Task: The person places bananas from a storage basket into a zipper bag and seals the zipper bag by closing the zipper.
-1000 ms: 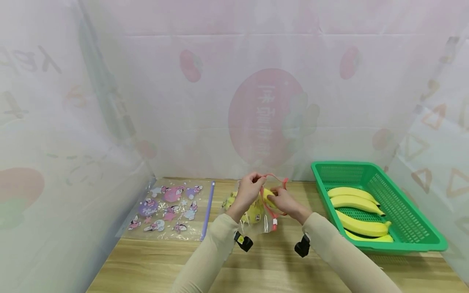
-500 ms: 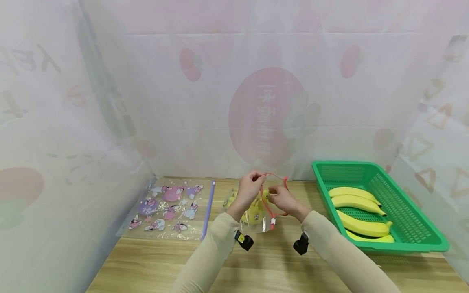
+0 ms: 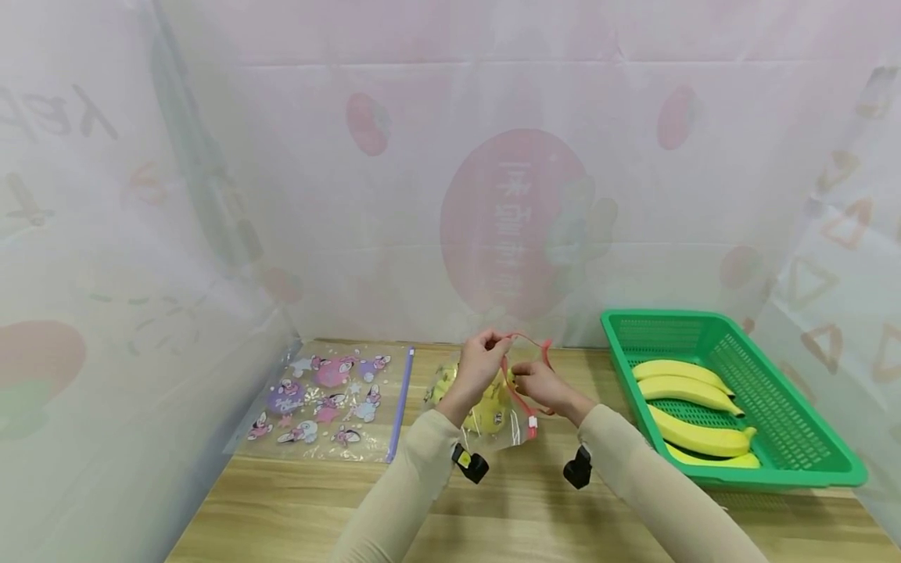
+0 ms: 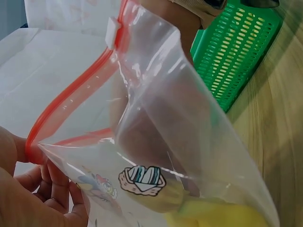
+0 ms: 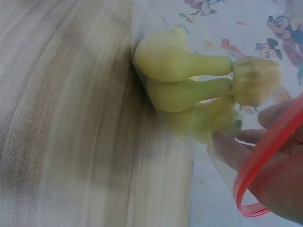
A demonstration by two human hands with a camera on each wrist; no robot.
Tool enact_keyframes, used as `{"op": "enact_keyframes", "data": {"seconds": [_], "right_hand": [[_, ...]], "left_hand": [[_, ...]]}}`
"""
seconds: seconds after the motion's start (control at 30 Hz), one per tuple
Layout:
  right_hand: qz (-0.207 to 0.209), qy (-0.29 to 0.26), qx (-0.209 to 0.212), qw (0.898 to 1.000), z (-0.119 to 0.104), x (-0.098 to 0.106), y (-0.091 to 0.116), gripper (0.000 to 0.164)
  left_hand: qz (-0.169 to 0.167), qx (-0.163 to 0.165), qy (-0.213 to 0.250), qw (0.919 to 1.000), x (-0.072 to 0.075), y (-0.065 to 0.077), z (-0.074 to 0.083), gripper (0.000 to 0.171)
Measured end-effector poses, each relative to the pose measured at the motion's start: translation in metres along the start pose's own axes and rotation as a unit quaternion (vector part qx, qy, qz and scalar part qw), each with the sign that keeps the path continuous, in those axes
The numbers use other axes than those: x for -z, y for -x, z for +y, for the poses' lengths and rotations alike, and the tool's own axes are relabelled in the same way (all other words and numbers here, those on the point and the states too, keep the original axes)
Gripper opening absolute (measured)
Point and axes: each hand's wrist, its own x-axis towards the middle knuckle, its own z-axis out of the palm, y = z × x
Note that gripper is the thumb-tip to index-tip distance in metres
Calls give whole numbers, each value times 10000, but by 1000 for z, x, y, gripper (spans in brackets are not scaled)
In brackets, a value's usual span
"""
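Note:
A clear slider zip bag (image 4: 156, 47) with a red zip rim and a white slider (image 3: 533, 423) stands on the table, its mouth facing right. My left hand (image 3: 480, 363) pinches the far part of the rim between thumb and fingers. Reaching through the mouth, my right hand (image 3: 540, 381) has its fingers inside the bag. In the right wrist view yellow bananas (image 5: 165, 61) lie inside, joined at a pale stem (image 5: 255, 80). The thumb tip (image 5: 225, 142) is beside a dark banana end, with the fingers spread apart; the printed plastic partly blurs the contents.
To the right stands a green basket (image 3: 795, 407) holding several loose bananas (image 3: 686, 393). A flat, clear printed bag (image 3: 327, 422) with a purple zip lies at the left. Printed cloth walls (image 3: 366, 234) enclose the wooden table (image 3: 507, 524).
The banana in my right hand has gone from the mouth deeper into the bag, and my fingers now show without it in the head view. My left hand keeps its pinch on the rim.

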Motion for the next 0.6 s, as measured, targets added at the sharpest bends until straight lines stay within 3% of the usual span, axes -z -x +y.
{"op": "enact_keyframes", "data": {"seconds": [0.2,0.6], "right_hand": [[-124,138,-239,9995,-11,11,13,42],[-739,2,-279,9969,-28,52,43,35]], "left_hand": [[8,45,53,10000,3,-1,-1,18],[5,77,21,10000,5,-1,-3,19]]}}
